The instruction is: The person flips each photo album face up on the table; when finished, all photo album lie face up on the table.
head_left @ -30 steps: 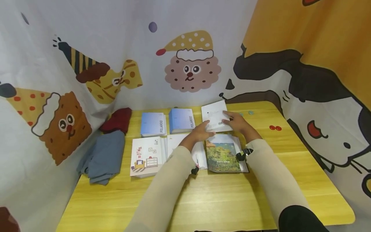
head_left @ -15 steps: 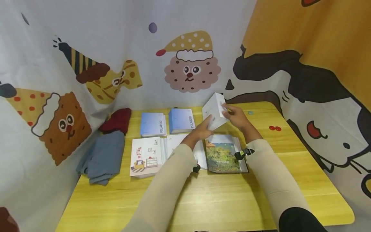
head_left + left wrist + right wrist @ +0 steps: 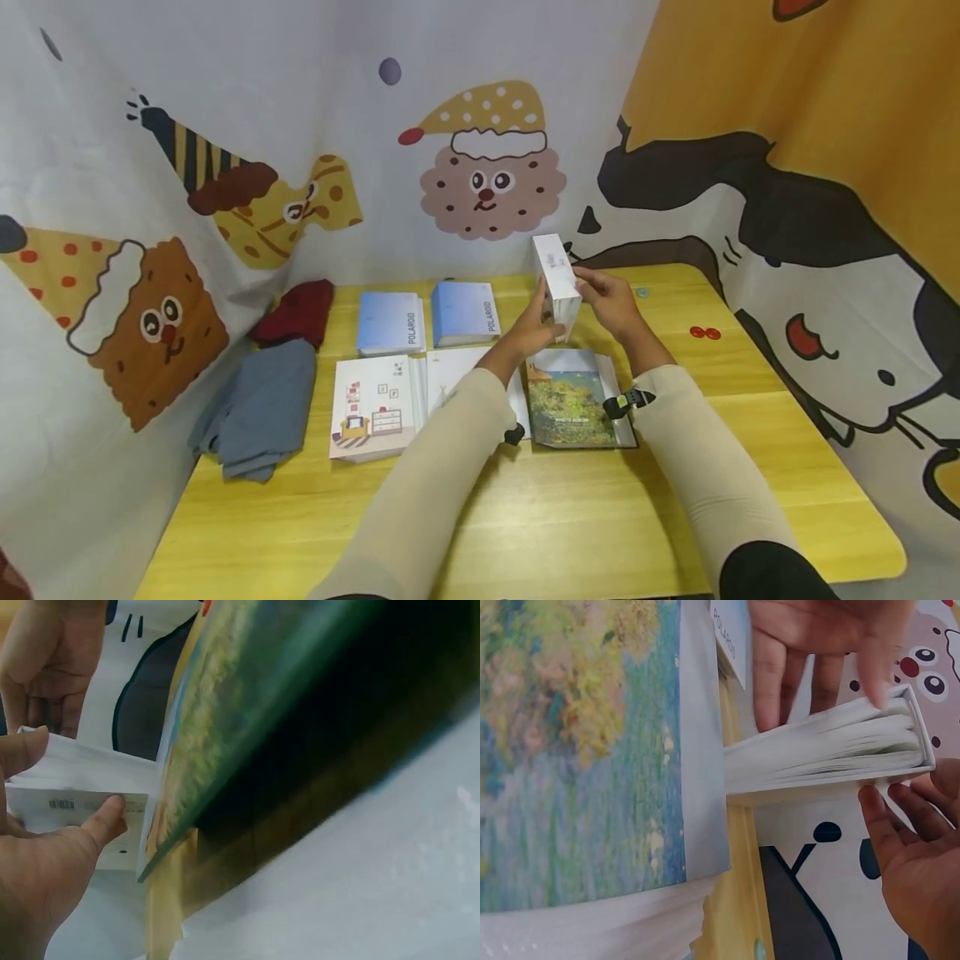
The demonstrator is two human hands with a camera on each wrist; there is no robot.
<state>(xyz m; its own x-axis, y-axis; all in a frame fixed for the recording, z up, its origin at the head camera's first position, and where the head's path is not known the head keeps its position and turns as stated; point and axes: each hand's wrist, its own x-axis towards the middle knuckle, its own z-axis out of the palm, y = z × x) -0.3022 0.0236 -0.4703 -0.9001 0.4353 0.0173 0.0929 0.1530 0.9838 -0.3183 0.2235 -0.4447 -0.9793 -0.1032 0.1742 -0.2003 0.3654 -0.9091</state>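
A small white photo album (image 3: 557,265) stands on edge between my hands at the back of the table, its narrow side with small print facing me. My left hand (image 3: 528,332) grips it from the left. The right hand (image 3: 613,310) holds its right side near the upper part. In the left wrist view, the left thumb (image 3: 109,817) presses the album face beside a barcode. The right wrist view shows the album's loose page edges (image 3: 832,742), with right fingertips (image 3: 874,802) against the cover. Just in front lies a photo album with a painted garden cover (image 3: 570,408).
Two blue POLAROID albums, one left (image 3: 390,321) and one right (image 3: 462,310), lie at the back. An album with a furniture drawing (image 3: 372,417) and a partly hidden white album (image 3: 450,367) lie nearer. Folded grey-blue cloth (image 3: 266,408), dark red cloth (image 3: 303,308) and red discs (image 3: 705,332) flank them.
The white album, first with its broad cover facing up, has been tilted and turned on edge, bringing its narrow side toward me. Both hands have stayed on it; the other albums have not moved.
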